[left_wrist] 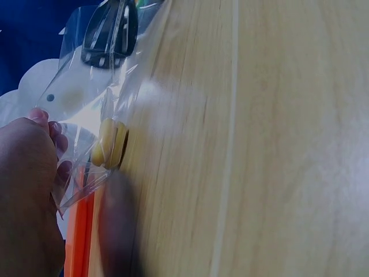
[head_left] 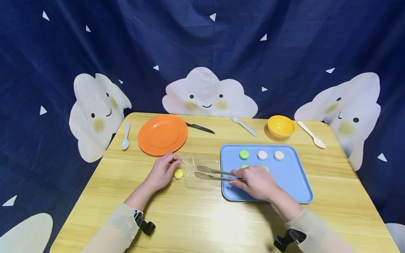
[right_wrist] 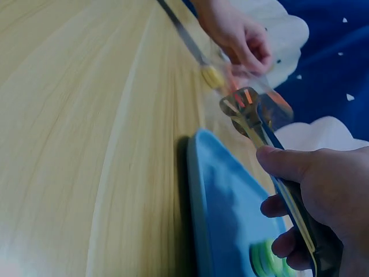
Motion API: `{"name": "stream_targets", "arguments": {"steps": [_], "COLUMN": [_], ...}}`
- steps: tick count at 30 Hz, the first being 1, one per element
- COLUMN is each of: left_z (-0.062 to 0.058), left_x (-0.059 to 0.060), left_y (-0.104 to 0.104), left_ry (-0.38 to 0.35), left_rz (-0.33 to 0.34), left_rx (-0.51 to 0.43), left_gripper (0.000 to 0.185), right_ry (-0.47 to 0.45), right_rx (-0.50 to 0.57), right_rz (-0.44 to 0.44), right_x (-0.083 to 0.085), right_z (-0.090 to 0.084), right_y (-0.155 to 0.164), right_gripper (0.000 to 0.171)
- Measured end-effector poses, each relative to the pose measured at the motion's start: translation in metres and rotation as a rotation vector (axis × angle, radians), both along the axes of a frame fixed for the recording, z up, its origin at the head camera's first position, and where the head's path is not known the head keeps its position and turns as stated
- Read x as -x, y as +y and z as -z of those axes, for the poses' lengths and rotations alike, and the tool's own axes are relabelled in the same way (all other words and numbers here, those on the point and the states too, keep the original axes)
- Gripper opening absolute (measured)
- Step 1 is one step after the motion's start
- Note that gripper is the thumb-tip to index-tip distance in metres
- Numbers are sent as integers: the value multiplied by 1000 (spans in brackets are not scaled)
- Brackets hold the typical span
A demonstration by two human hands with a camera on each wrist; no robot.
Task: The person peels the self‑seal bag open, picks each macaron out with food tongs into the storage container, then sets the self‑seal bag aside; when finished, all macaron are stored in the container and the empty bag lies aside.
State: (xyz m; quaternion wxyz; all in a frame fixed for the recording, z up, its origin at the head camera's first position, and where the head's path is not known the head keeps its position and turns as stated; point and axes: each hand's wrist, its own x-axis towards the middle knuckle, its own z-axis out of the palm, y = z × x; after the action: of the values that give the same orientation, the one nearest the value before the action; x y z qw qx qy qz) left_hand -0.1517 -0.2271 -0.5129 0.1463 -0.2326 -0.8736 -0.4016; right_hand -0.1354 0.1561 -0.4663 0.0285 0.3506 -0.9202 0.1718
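My left hand pinches the rim of a clear plastic bag left of the tray. A yellow macaron lies inside, near the held end. With my right hand I grip metal tongs, whose tips point left over the bag and stand slightly apart with nothing between them. Below that hand is the blue tray. Its back row has a green macaron and two pale pink macarons; green ones in front are partly hidden by the right hand and tongs.
Along the back of the wooden table lie a pale spoon, an orange plate, a black knife, a pale fork, a yellow bowl and a white spoon. A dark blue curtain hangs behind.
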Motion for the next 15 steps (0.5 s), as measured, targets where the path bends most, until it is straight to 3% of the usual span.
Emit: {"name": "stream_targets", "arguments": {"steps": [15], "left_z": [-1], "left_x": [-3], "left_y": [6], "left_ry": [63], "left_rz": [56], "left_rx": [-112], "left_gripper": [9], "right_ry": [-58], "right_rx": [35], "right_rz": [-51], "right_x": [14], "right_z": [2], "right_y": [-46], "right_gripper": [38]}}
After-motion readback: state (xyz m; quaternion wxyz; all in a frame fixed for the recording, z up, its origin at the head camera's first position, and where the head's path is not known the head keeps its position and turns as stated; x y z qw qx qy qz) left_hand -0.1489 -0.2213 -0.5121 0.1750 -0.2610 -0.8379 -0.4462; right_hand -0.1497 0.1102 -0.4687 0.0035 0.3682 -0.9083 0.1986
